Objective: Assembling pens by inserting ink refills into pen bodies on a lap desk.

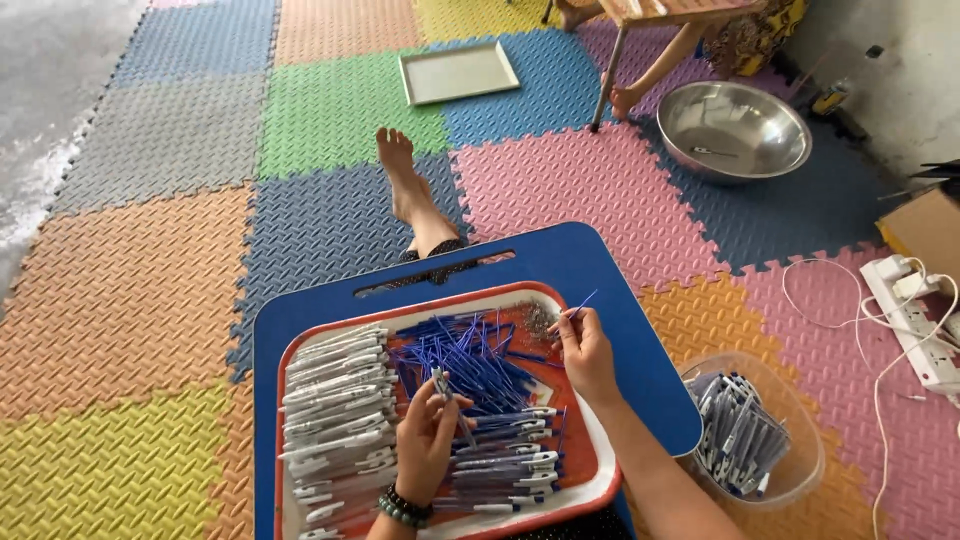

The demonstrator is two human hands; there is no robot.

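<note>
My left hand (428, 435) holds a white pen barrel (443, 385) upright over a red-and-white tray (585, 478). My right hand (585, 350) pinches a thin blue ink refill (578, 304) above the tray's far right corner. In the tray lie a row of white pen barrels (335, 400) on the left, a heap of blue refills (470, 355) in the middle, a small pile of metal springs (538, 318) at the back, and assembled pens (505, 465) near the front. The tray rests on a blue lap table (560, 255).
A clear plastic bowl (805, 465) of finished pens sits right of the table. A steel bowl (735, 130), a flat white tray (458, 72), a power strip (915, 320) with cables and a cardboard box (925, 230) lie on coloured foam mats. My bare leg (410, 190) stretches forward; another person's foot (625, 100) is by a stool.
</note>
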